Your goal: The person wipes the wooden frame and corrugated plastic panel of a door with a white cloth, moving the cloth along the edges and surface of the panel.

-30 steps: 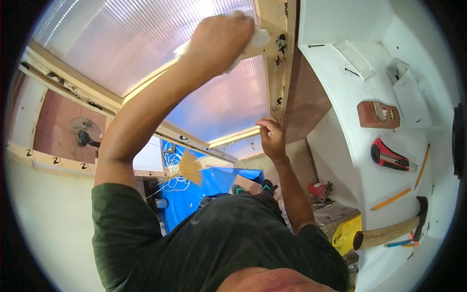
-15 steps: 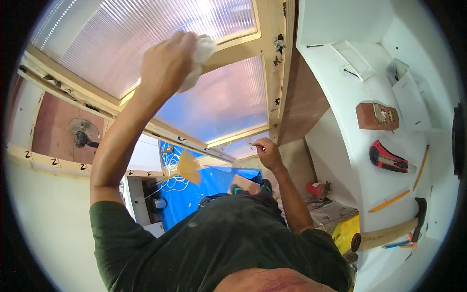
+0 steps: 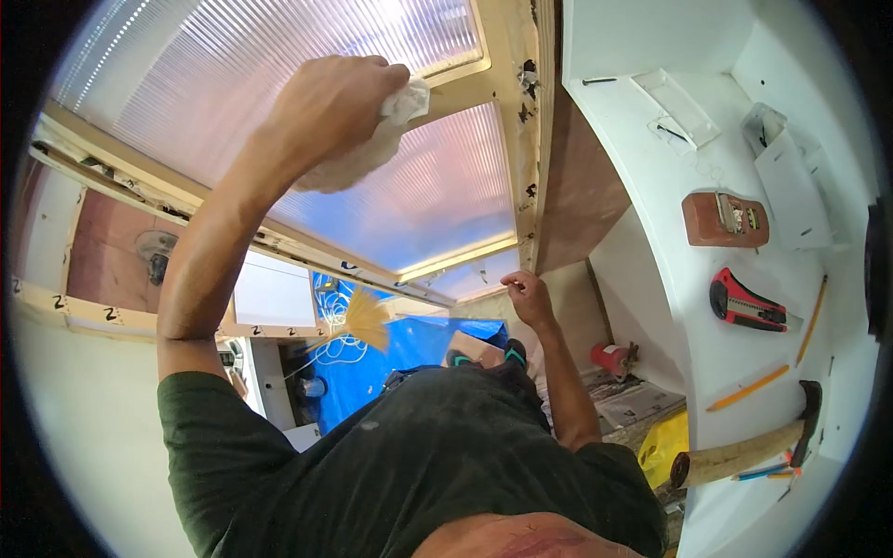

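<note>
Clock set to the worker's view, hub at centre, twelve at top.

Left hand point(image 3: 333, 104): at eleven o'clock, arm raised. Fingers are clamped on a white cloth point(image 3: 377, 153), which bulges out below the palm and past the fingertips. The cloth overlaps the crossbar of a pale wooden frame point(image 3: 468, 91) and the ribbed translucent panel point(image 3: 437, 191) beneath it; firmness of contact cannot be told.

Right hand point(image 3: 530, 299): between three and four o'clock, close to the hub. Fingers curled together, near the frame's lower end; I cannot tell whether they touch it.

Surroundings: at eight o'clock, a straw-coloured broom head point(image 3: 363, 321) near coiled white cable point(image 3: 327, 307), with blue sheeting point(image 3: 409, 342) on the floor. At nine, a fan point(image 3: 156, 253), partly behind the left arm. On the white shelf point(image 3: 642, 177), running from two to four: a shallow white tray point(image 3: 676, 110), a brown block tool point(image 3: 726, 219), a red-and-black utility knife point(image 3: 747, 302), two pencils, and a wooden-handled hammer point(image 3: 741, 454).
</note>
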The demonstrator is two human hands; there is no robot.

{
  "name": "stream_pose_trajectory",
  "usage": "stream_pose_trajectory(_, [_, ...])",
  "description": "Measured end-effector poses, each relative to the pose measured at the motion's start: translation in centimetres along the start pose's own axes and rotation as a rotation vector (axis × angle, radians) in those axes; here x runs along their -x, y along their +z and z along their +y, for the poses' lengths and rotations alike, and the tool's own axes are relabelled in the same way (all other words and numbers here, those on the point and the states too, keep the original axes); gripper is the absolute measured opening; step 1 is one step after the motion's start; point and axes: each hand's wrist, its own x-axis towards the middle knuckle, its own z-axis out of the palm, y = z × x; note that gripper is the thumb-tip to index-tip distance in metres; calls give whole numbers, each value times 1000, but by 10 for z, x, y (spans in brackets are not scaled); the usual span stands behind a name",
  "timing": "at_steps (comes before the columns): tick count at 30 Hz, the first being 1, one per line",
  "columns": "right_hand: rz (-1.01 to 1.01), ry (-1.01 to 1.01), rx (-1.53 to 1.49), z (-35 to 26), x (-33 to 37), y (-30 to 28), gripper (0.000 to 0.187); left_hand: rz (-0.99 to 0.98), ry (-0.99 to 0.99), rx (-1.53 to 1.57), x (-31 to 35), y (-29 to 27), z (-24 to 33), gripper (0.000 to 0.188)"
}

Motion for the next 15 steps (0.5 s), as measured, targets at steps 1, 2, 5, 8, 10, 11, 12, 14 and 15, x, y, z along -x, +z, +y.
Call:
stream_pose_trajectory(1, [-1, 9, 0, 6, 2, 1, 14, 48, 7, -38, 3, 10, -1, 50])
stream_pose_trajectory(2, [-1, 20, 4, 7, 3, 0, 14, 47, -12, -53, 3, 8, 3, 55])
stream_pose_trajectory(5, [0, 21, 3, 8, 2, -1, 15, 41, -40, -98, 4, 3, 17, 69])
stream_pose_trajectory(8, [0, 24, 1, 11, -2, -6, 15, 36, -8, -155, -2, 4, 19, 70])
stream_pose_trajectory(10, [-10, 59, 30, 12, -6, -8, 16, 46, 20, -209, -4, 6, 23, 66])
stream_pose_trajectory(11, [-16, 75, 48, 12, -6, -9, 16, 48, 43, -211, -4, 8, 21, 66])
stream_pose_trajectory(12, [-14, 87, 38, 13, -6, -9, 16, 50, 67, -213, -5, 10, 17, 66])
stream_pose_trajectory(14, [-11, 110, 15, 15, -4, -8, 17, 48, 69, -206, -5, 11, 15, 67])
stream_pose_trajectory(15, [-15, 103, 28, 16, -4, -8, 17, 44, 47, -195, -4, 11, 16, 67])
